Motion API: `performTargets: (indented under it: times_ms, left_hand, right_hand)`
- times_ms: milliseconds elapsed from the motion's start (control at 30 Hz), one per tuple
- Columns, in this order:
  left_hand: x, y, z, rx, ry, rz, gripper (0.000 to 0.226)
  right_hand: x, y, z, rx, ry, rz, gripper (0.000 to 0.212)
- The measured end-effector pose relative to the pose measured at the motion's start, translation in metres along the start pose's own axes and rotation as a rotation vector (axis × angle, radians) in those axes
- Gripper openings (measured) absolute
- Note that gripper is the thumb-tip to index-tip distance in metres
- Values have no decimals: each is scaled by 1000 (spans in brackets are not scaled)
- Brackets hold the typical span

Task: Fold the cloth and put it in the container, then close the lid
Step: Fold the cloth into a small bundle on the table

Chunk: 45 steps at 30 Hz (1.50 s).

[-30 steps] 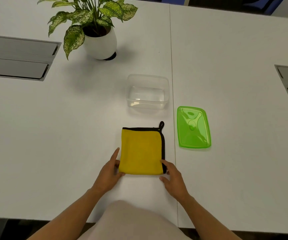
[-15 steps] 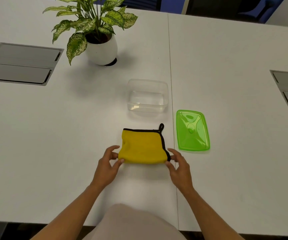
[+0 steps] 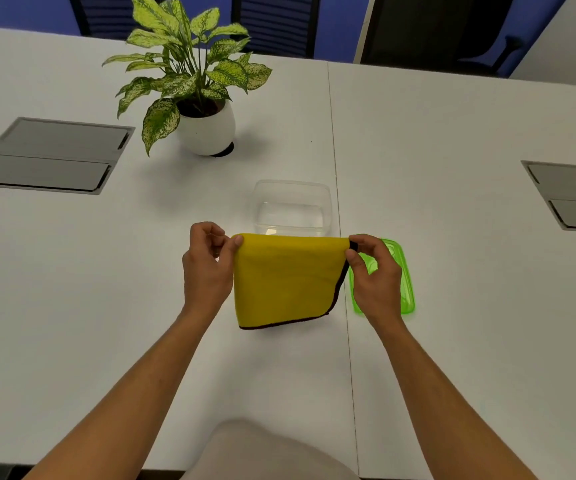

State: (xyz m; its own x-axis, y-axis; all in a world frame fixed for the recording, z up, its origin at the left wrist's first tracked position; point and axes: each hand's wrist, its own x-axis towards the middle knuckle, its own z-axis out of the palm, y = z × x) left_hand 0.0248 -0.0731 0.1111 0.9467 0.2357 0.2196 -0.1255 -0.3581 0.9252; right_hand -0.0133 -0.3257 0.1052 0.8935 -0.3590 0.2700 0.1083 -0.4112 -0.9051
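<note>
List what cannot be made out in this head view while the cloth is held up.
- Near wall of the clear container: covered by the lifted yellow cloth.
- Left part of the green lid: behind the right hand.
- Far side of the cloth and how many layers it has: turned away.
- Grey table hatch: cut off by the right edge.
- Left hand fingertips: curled behind the cloth's corner.

Your cloth point(image 3: 284, 278) sits between your left hand point(image 3: 206, 268) and right hand point(image 3: 374, 277), in front of container point(image 3: 291, 207). Lid point(image 3: 406, 289) lies right of cloth, partly under right hand. Plant point(image 3: 194, 88) behind-left of container, all on table point(image 3: 452, 220).
</note>
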Motion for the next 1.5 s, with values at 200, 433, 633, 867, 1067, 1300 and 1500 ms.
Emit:
performTargets:
  times_ms: [200, 433, 633, 867, 1067, 1300, 1500]
  left_hand:
    - [-3, 13, -5, -5, -2, 51, 16]
    - [-1, 19, -10, -219, -141, -4, 23]
    - [-2, 17, -13, -182, -264, -32, 42]
    - [-2, 24, -13, -15, -168, 163, 23]
    - [-6, 31, -13, -188, -286, 124, 17]
    - [-10, 37, 7, -301, -159, -61, 9]
    - [-7, 1, 29, -280, -131, -488, 23]
  right_hand:
    - [3, -12, 1, 59, 12, -29, 24]
    - [8, -21, -10, 176, -179, 32, 51]
    - [11, -25, -14, 62, -59, 49, 44]
    - [9, -30, -15, 44, -74, -92, 35]
    - [4, -35, -12, 316, -202, -5, 25]
    - [8, -44, -6, 411, -106, 93, 16]
    - [-9, 1, 4, 489, -519, 669, 52]
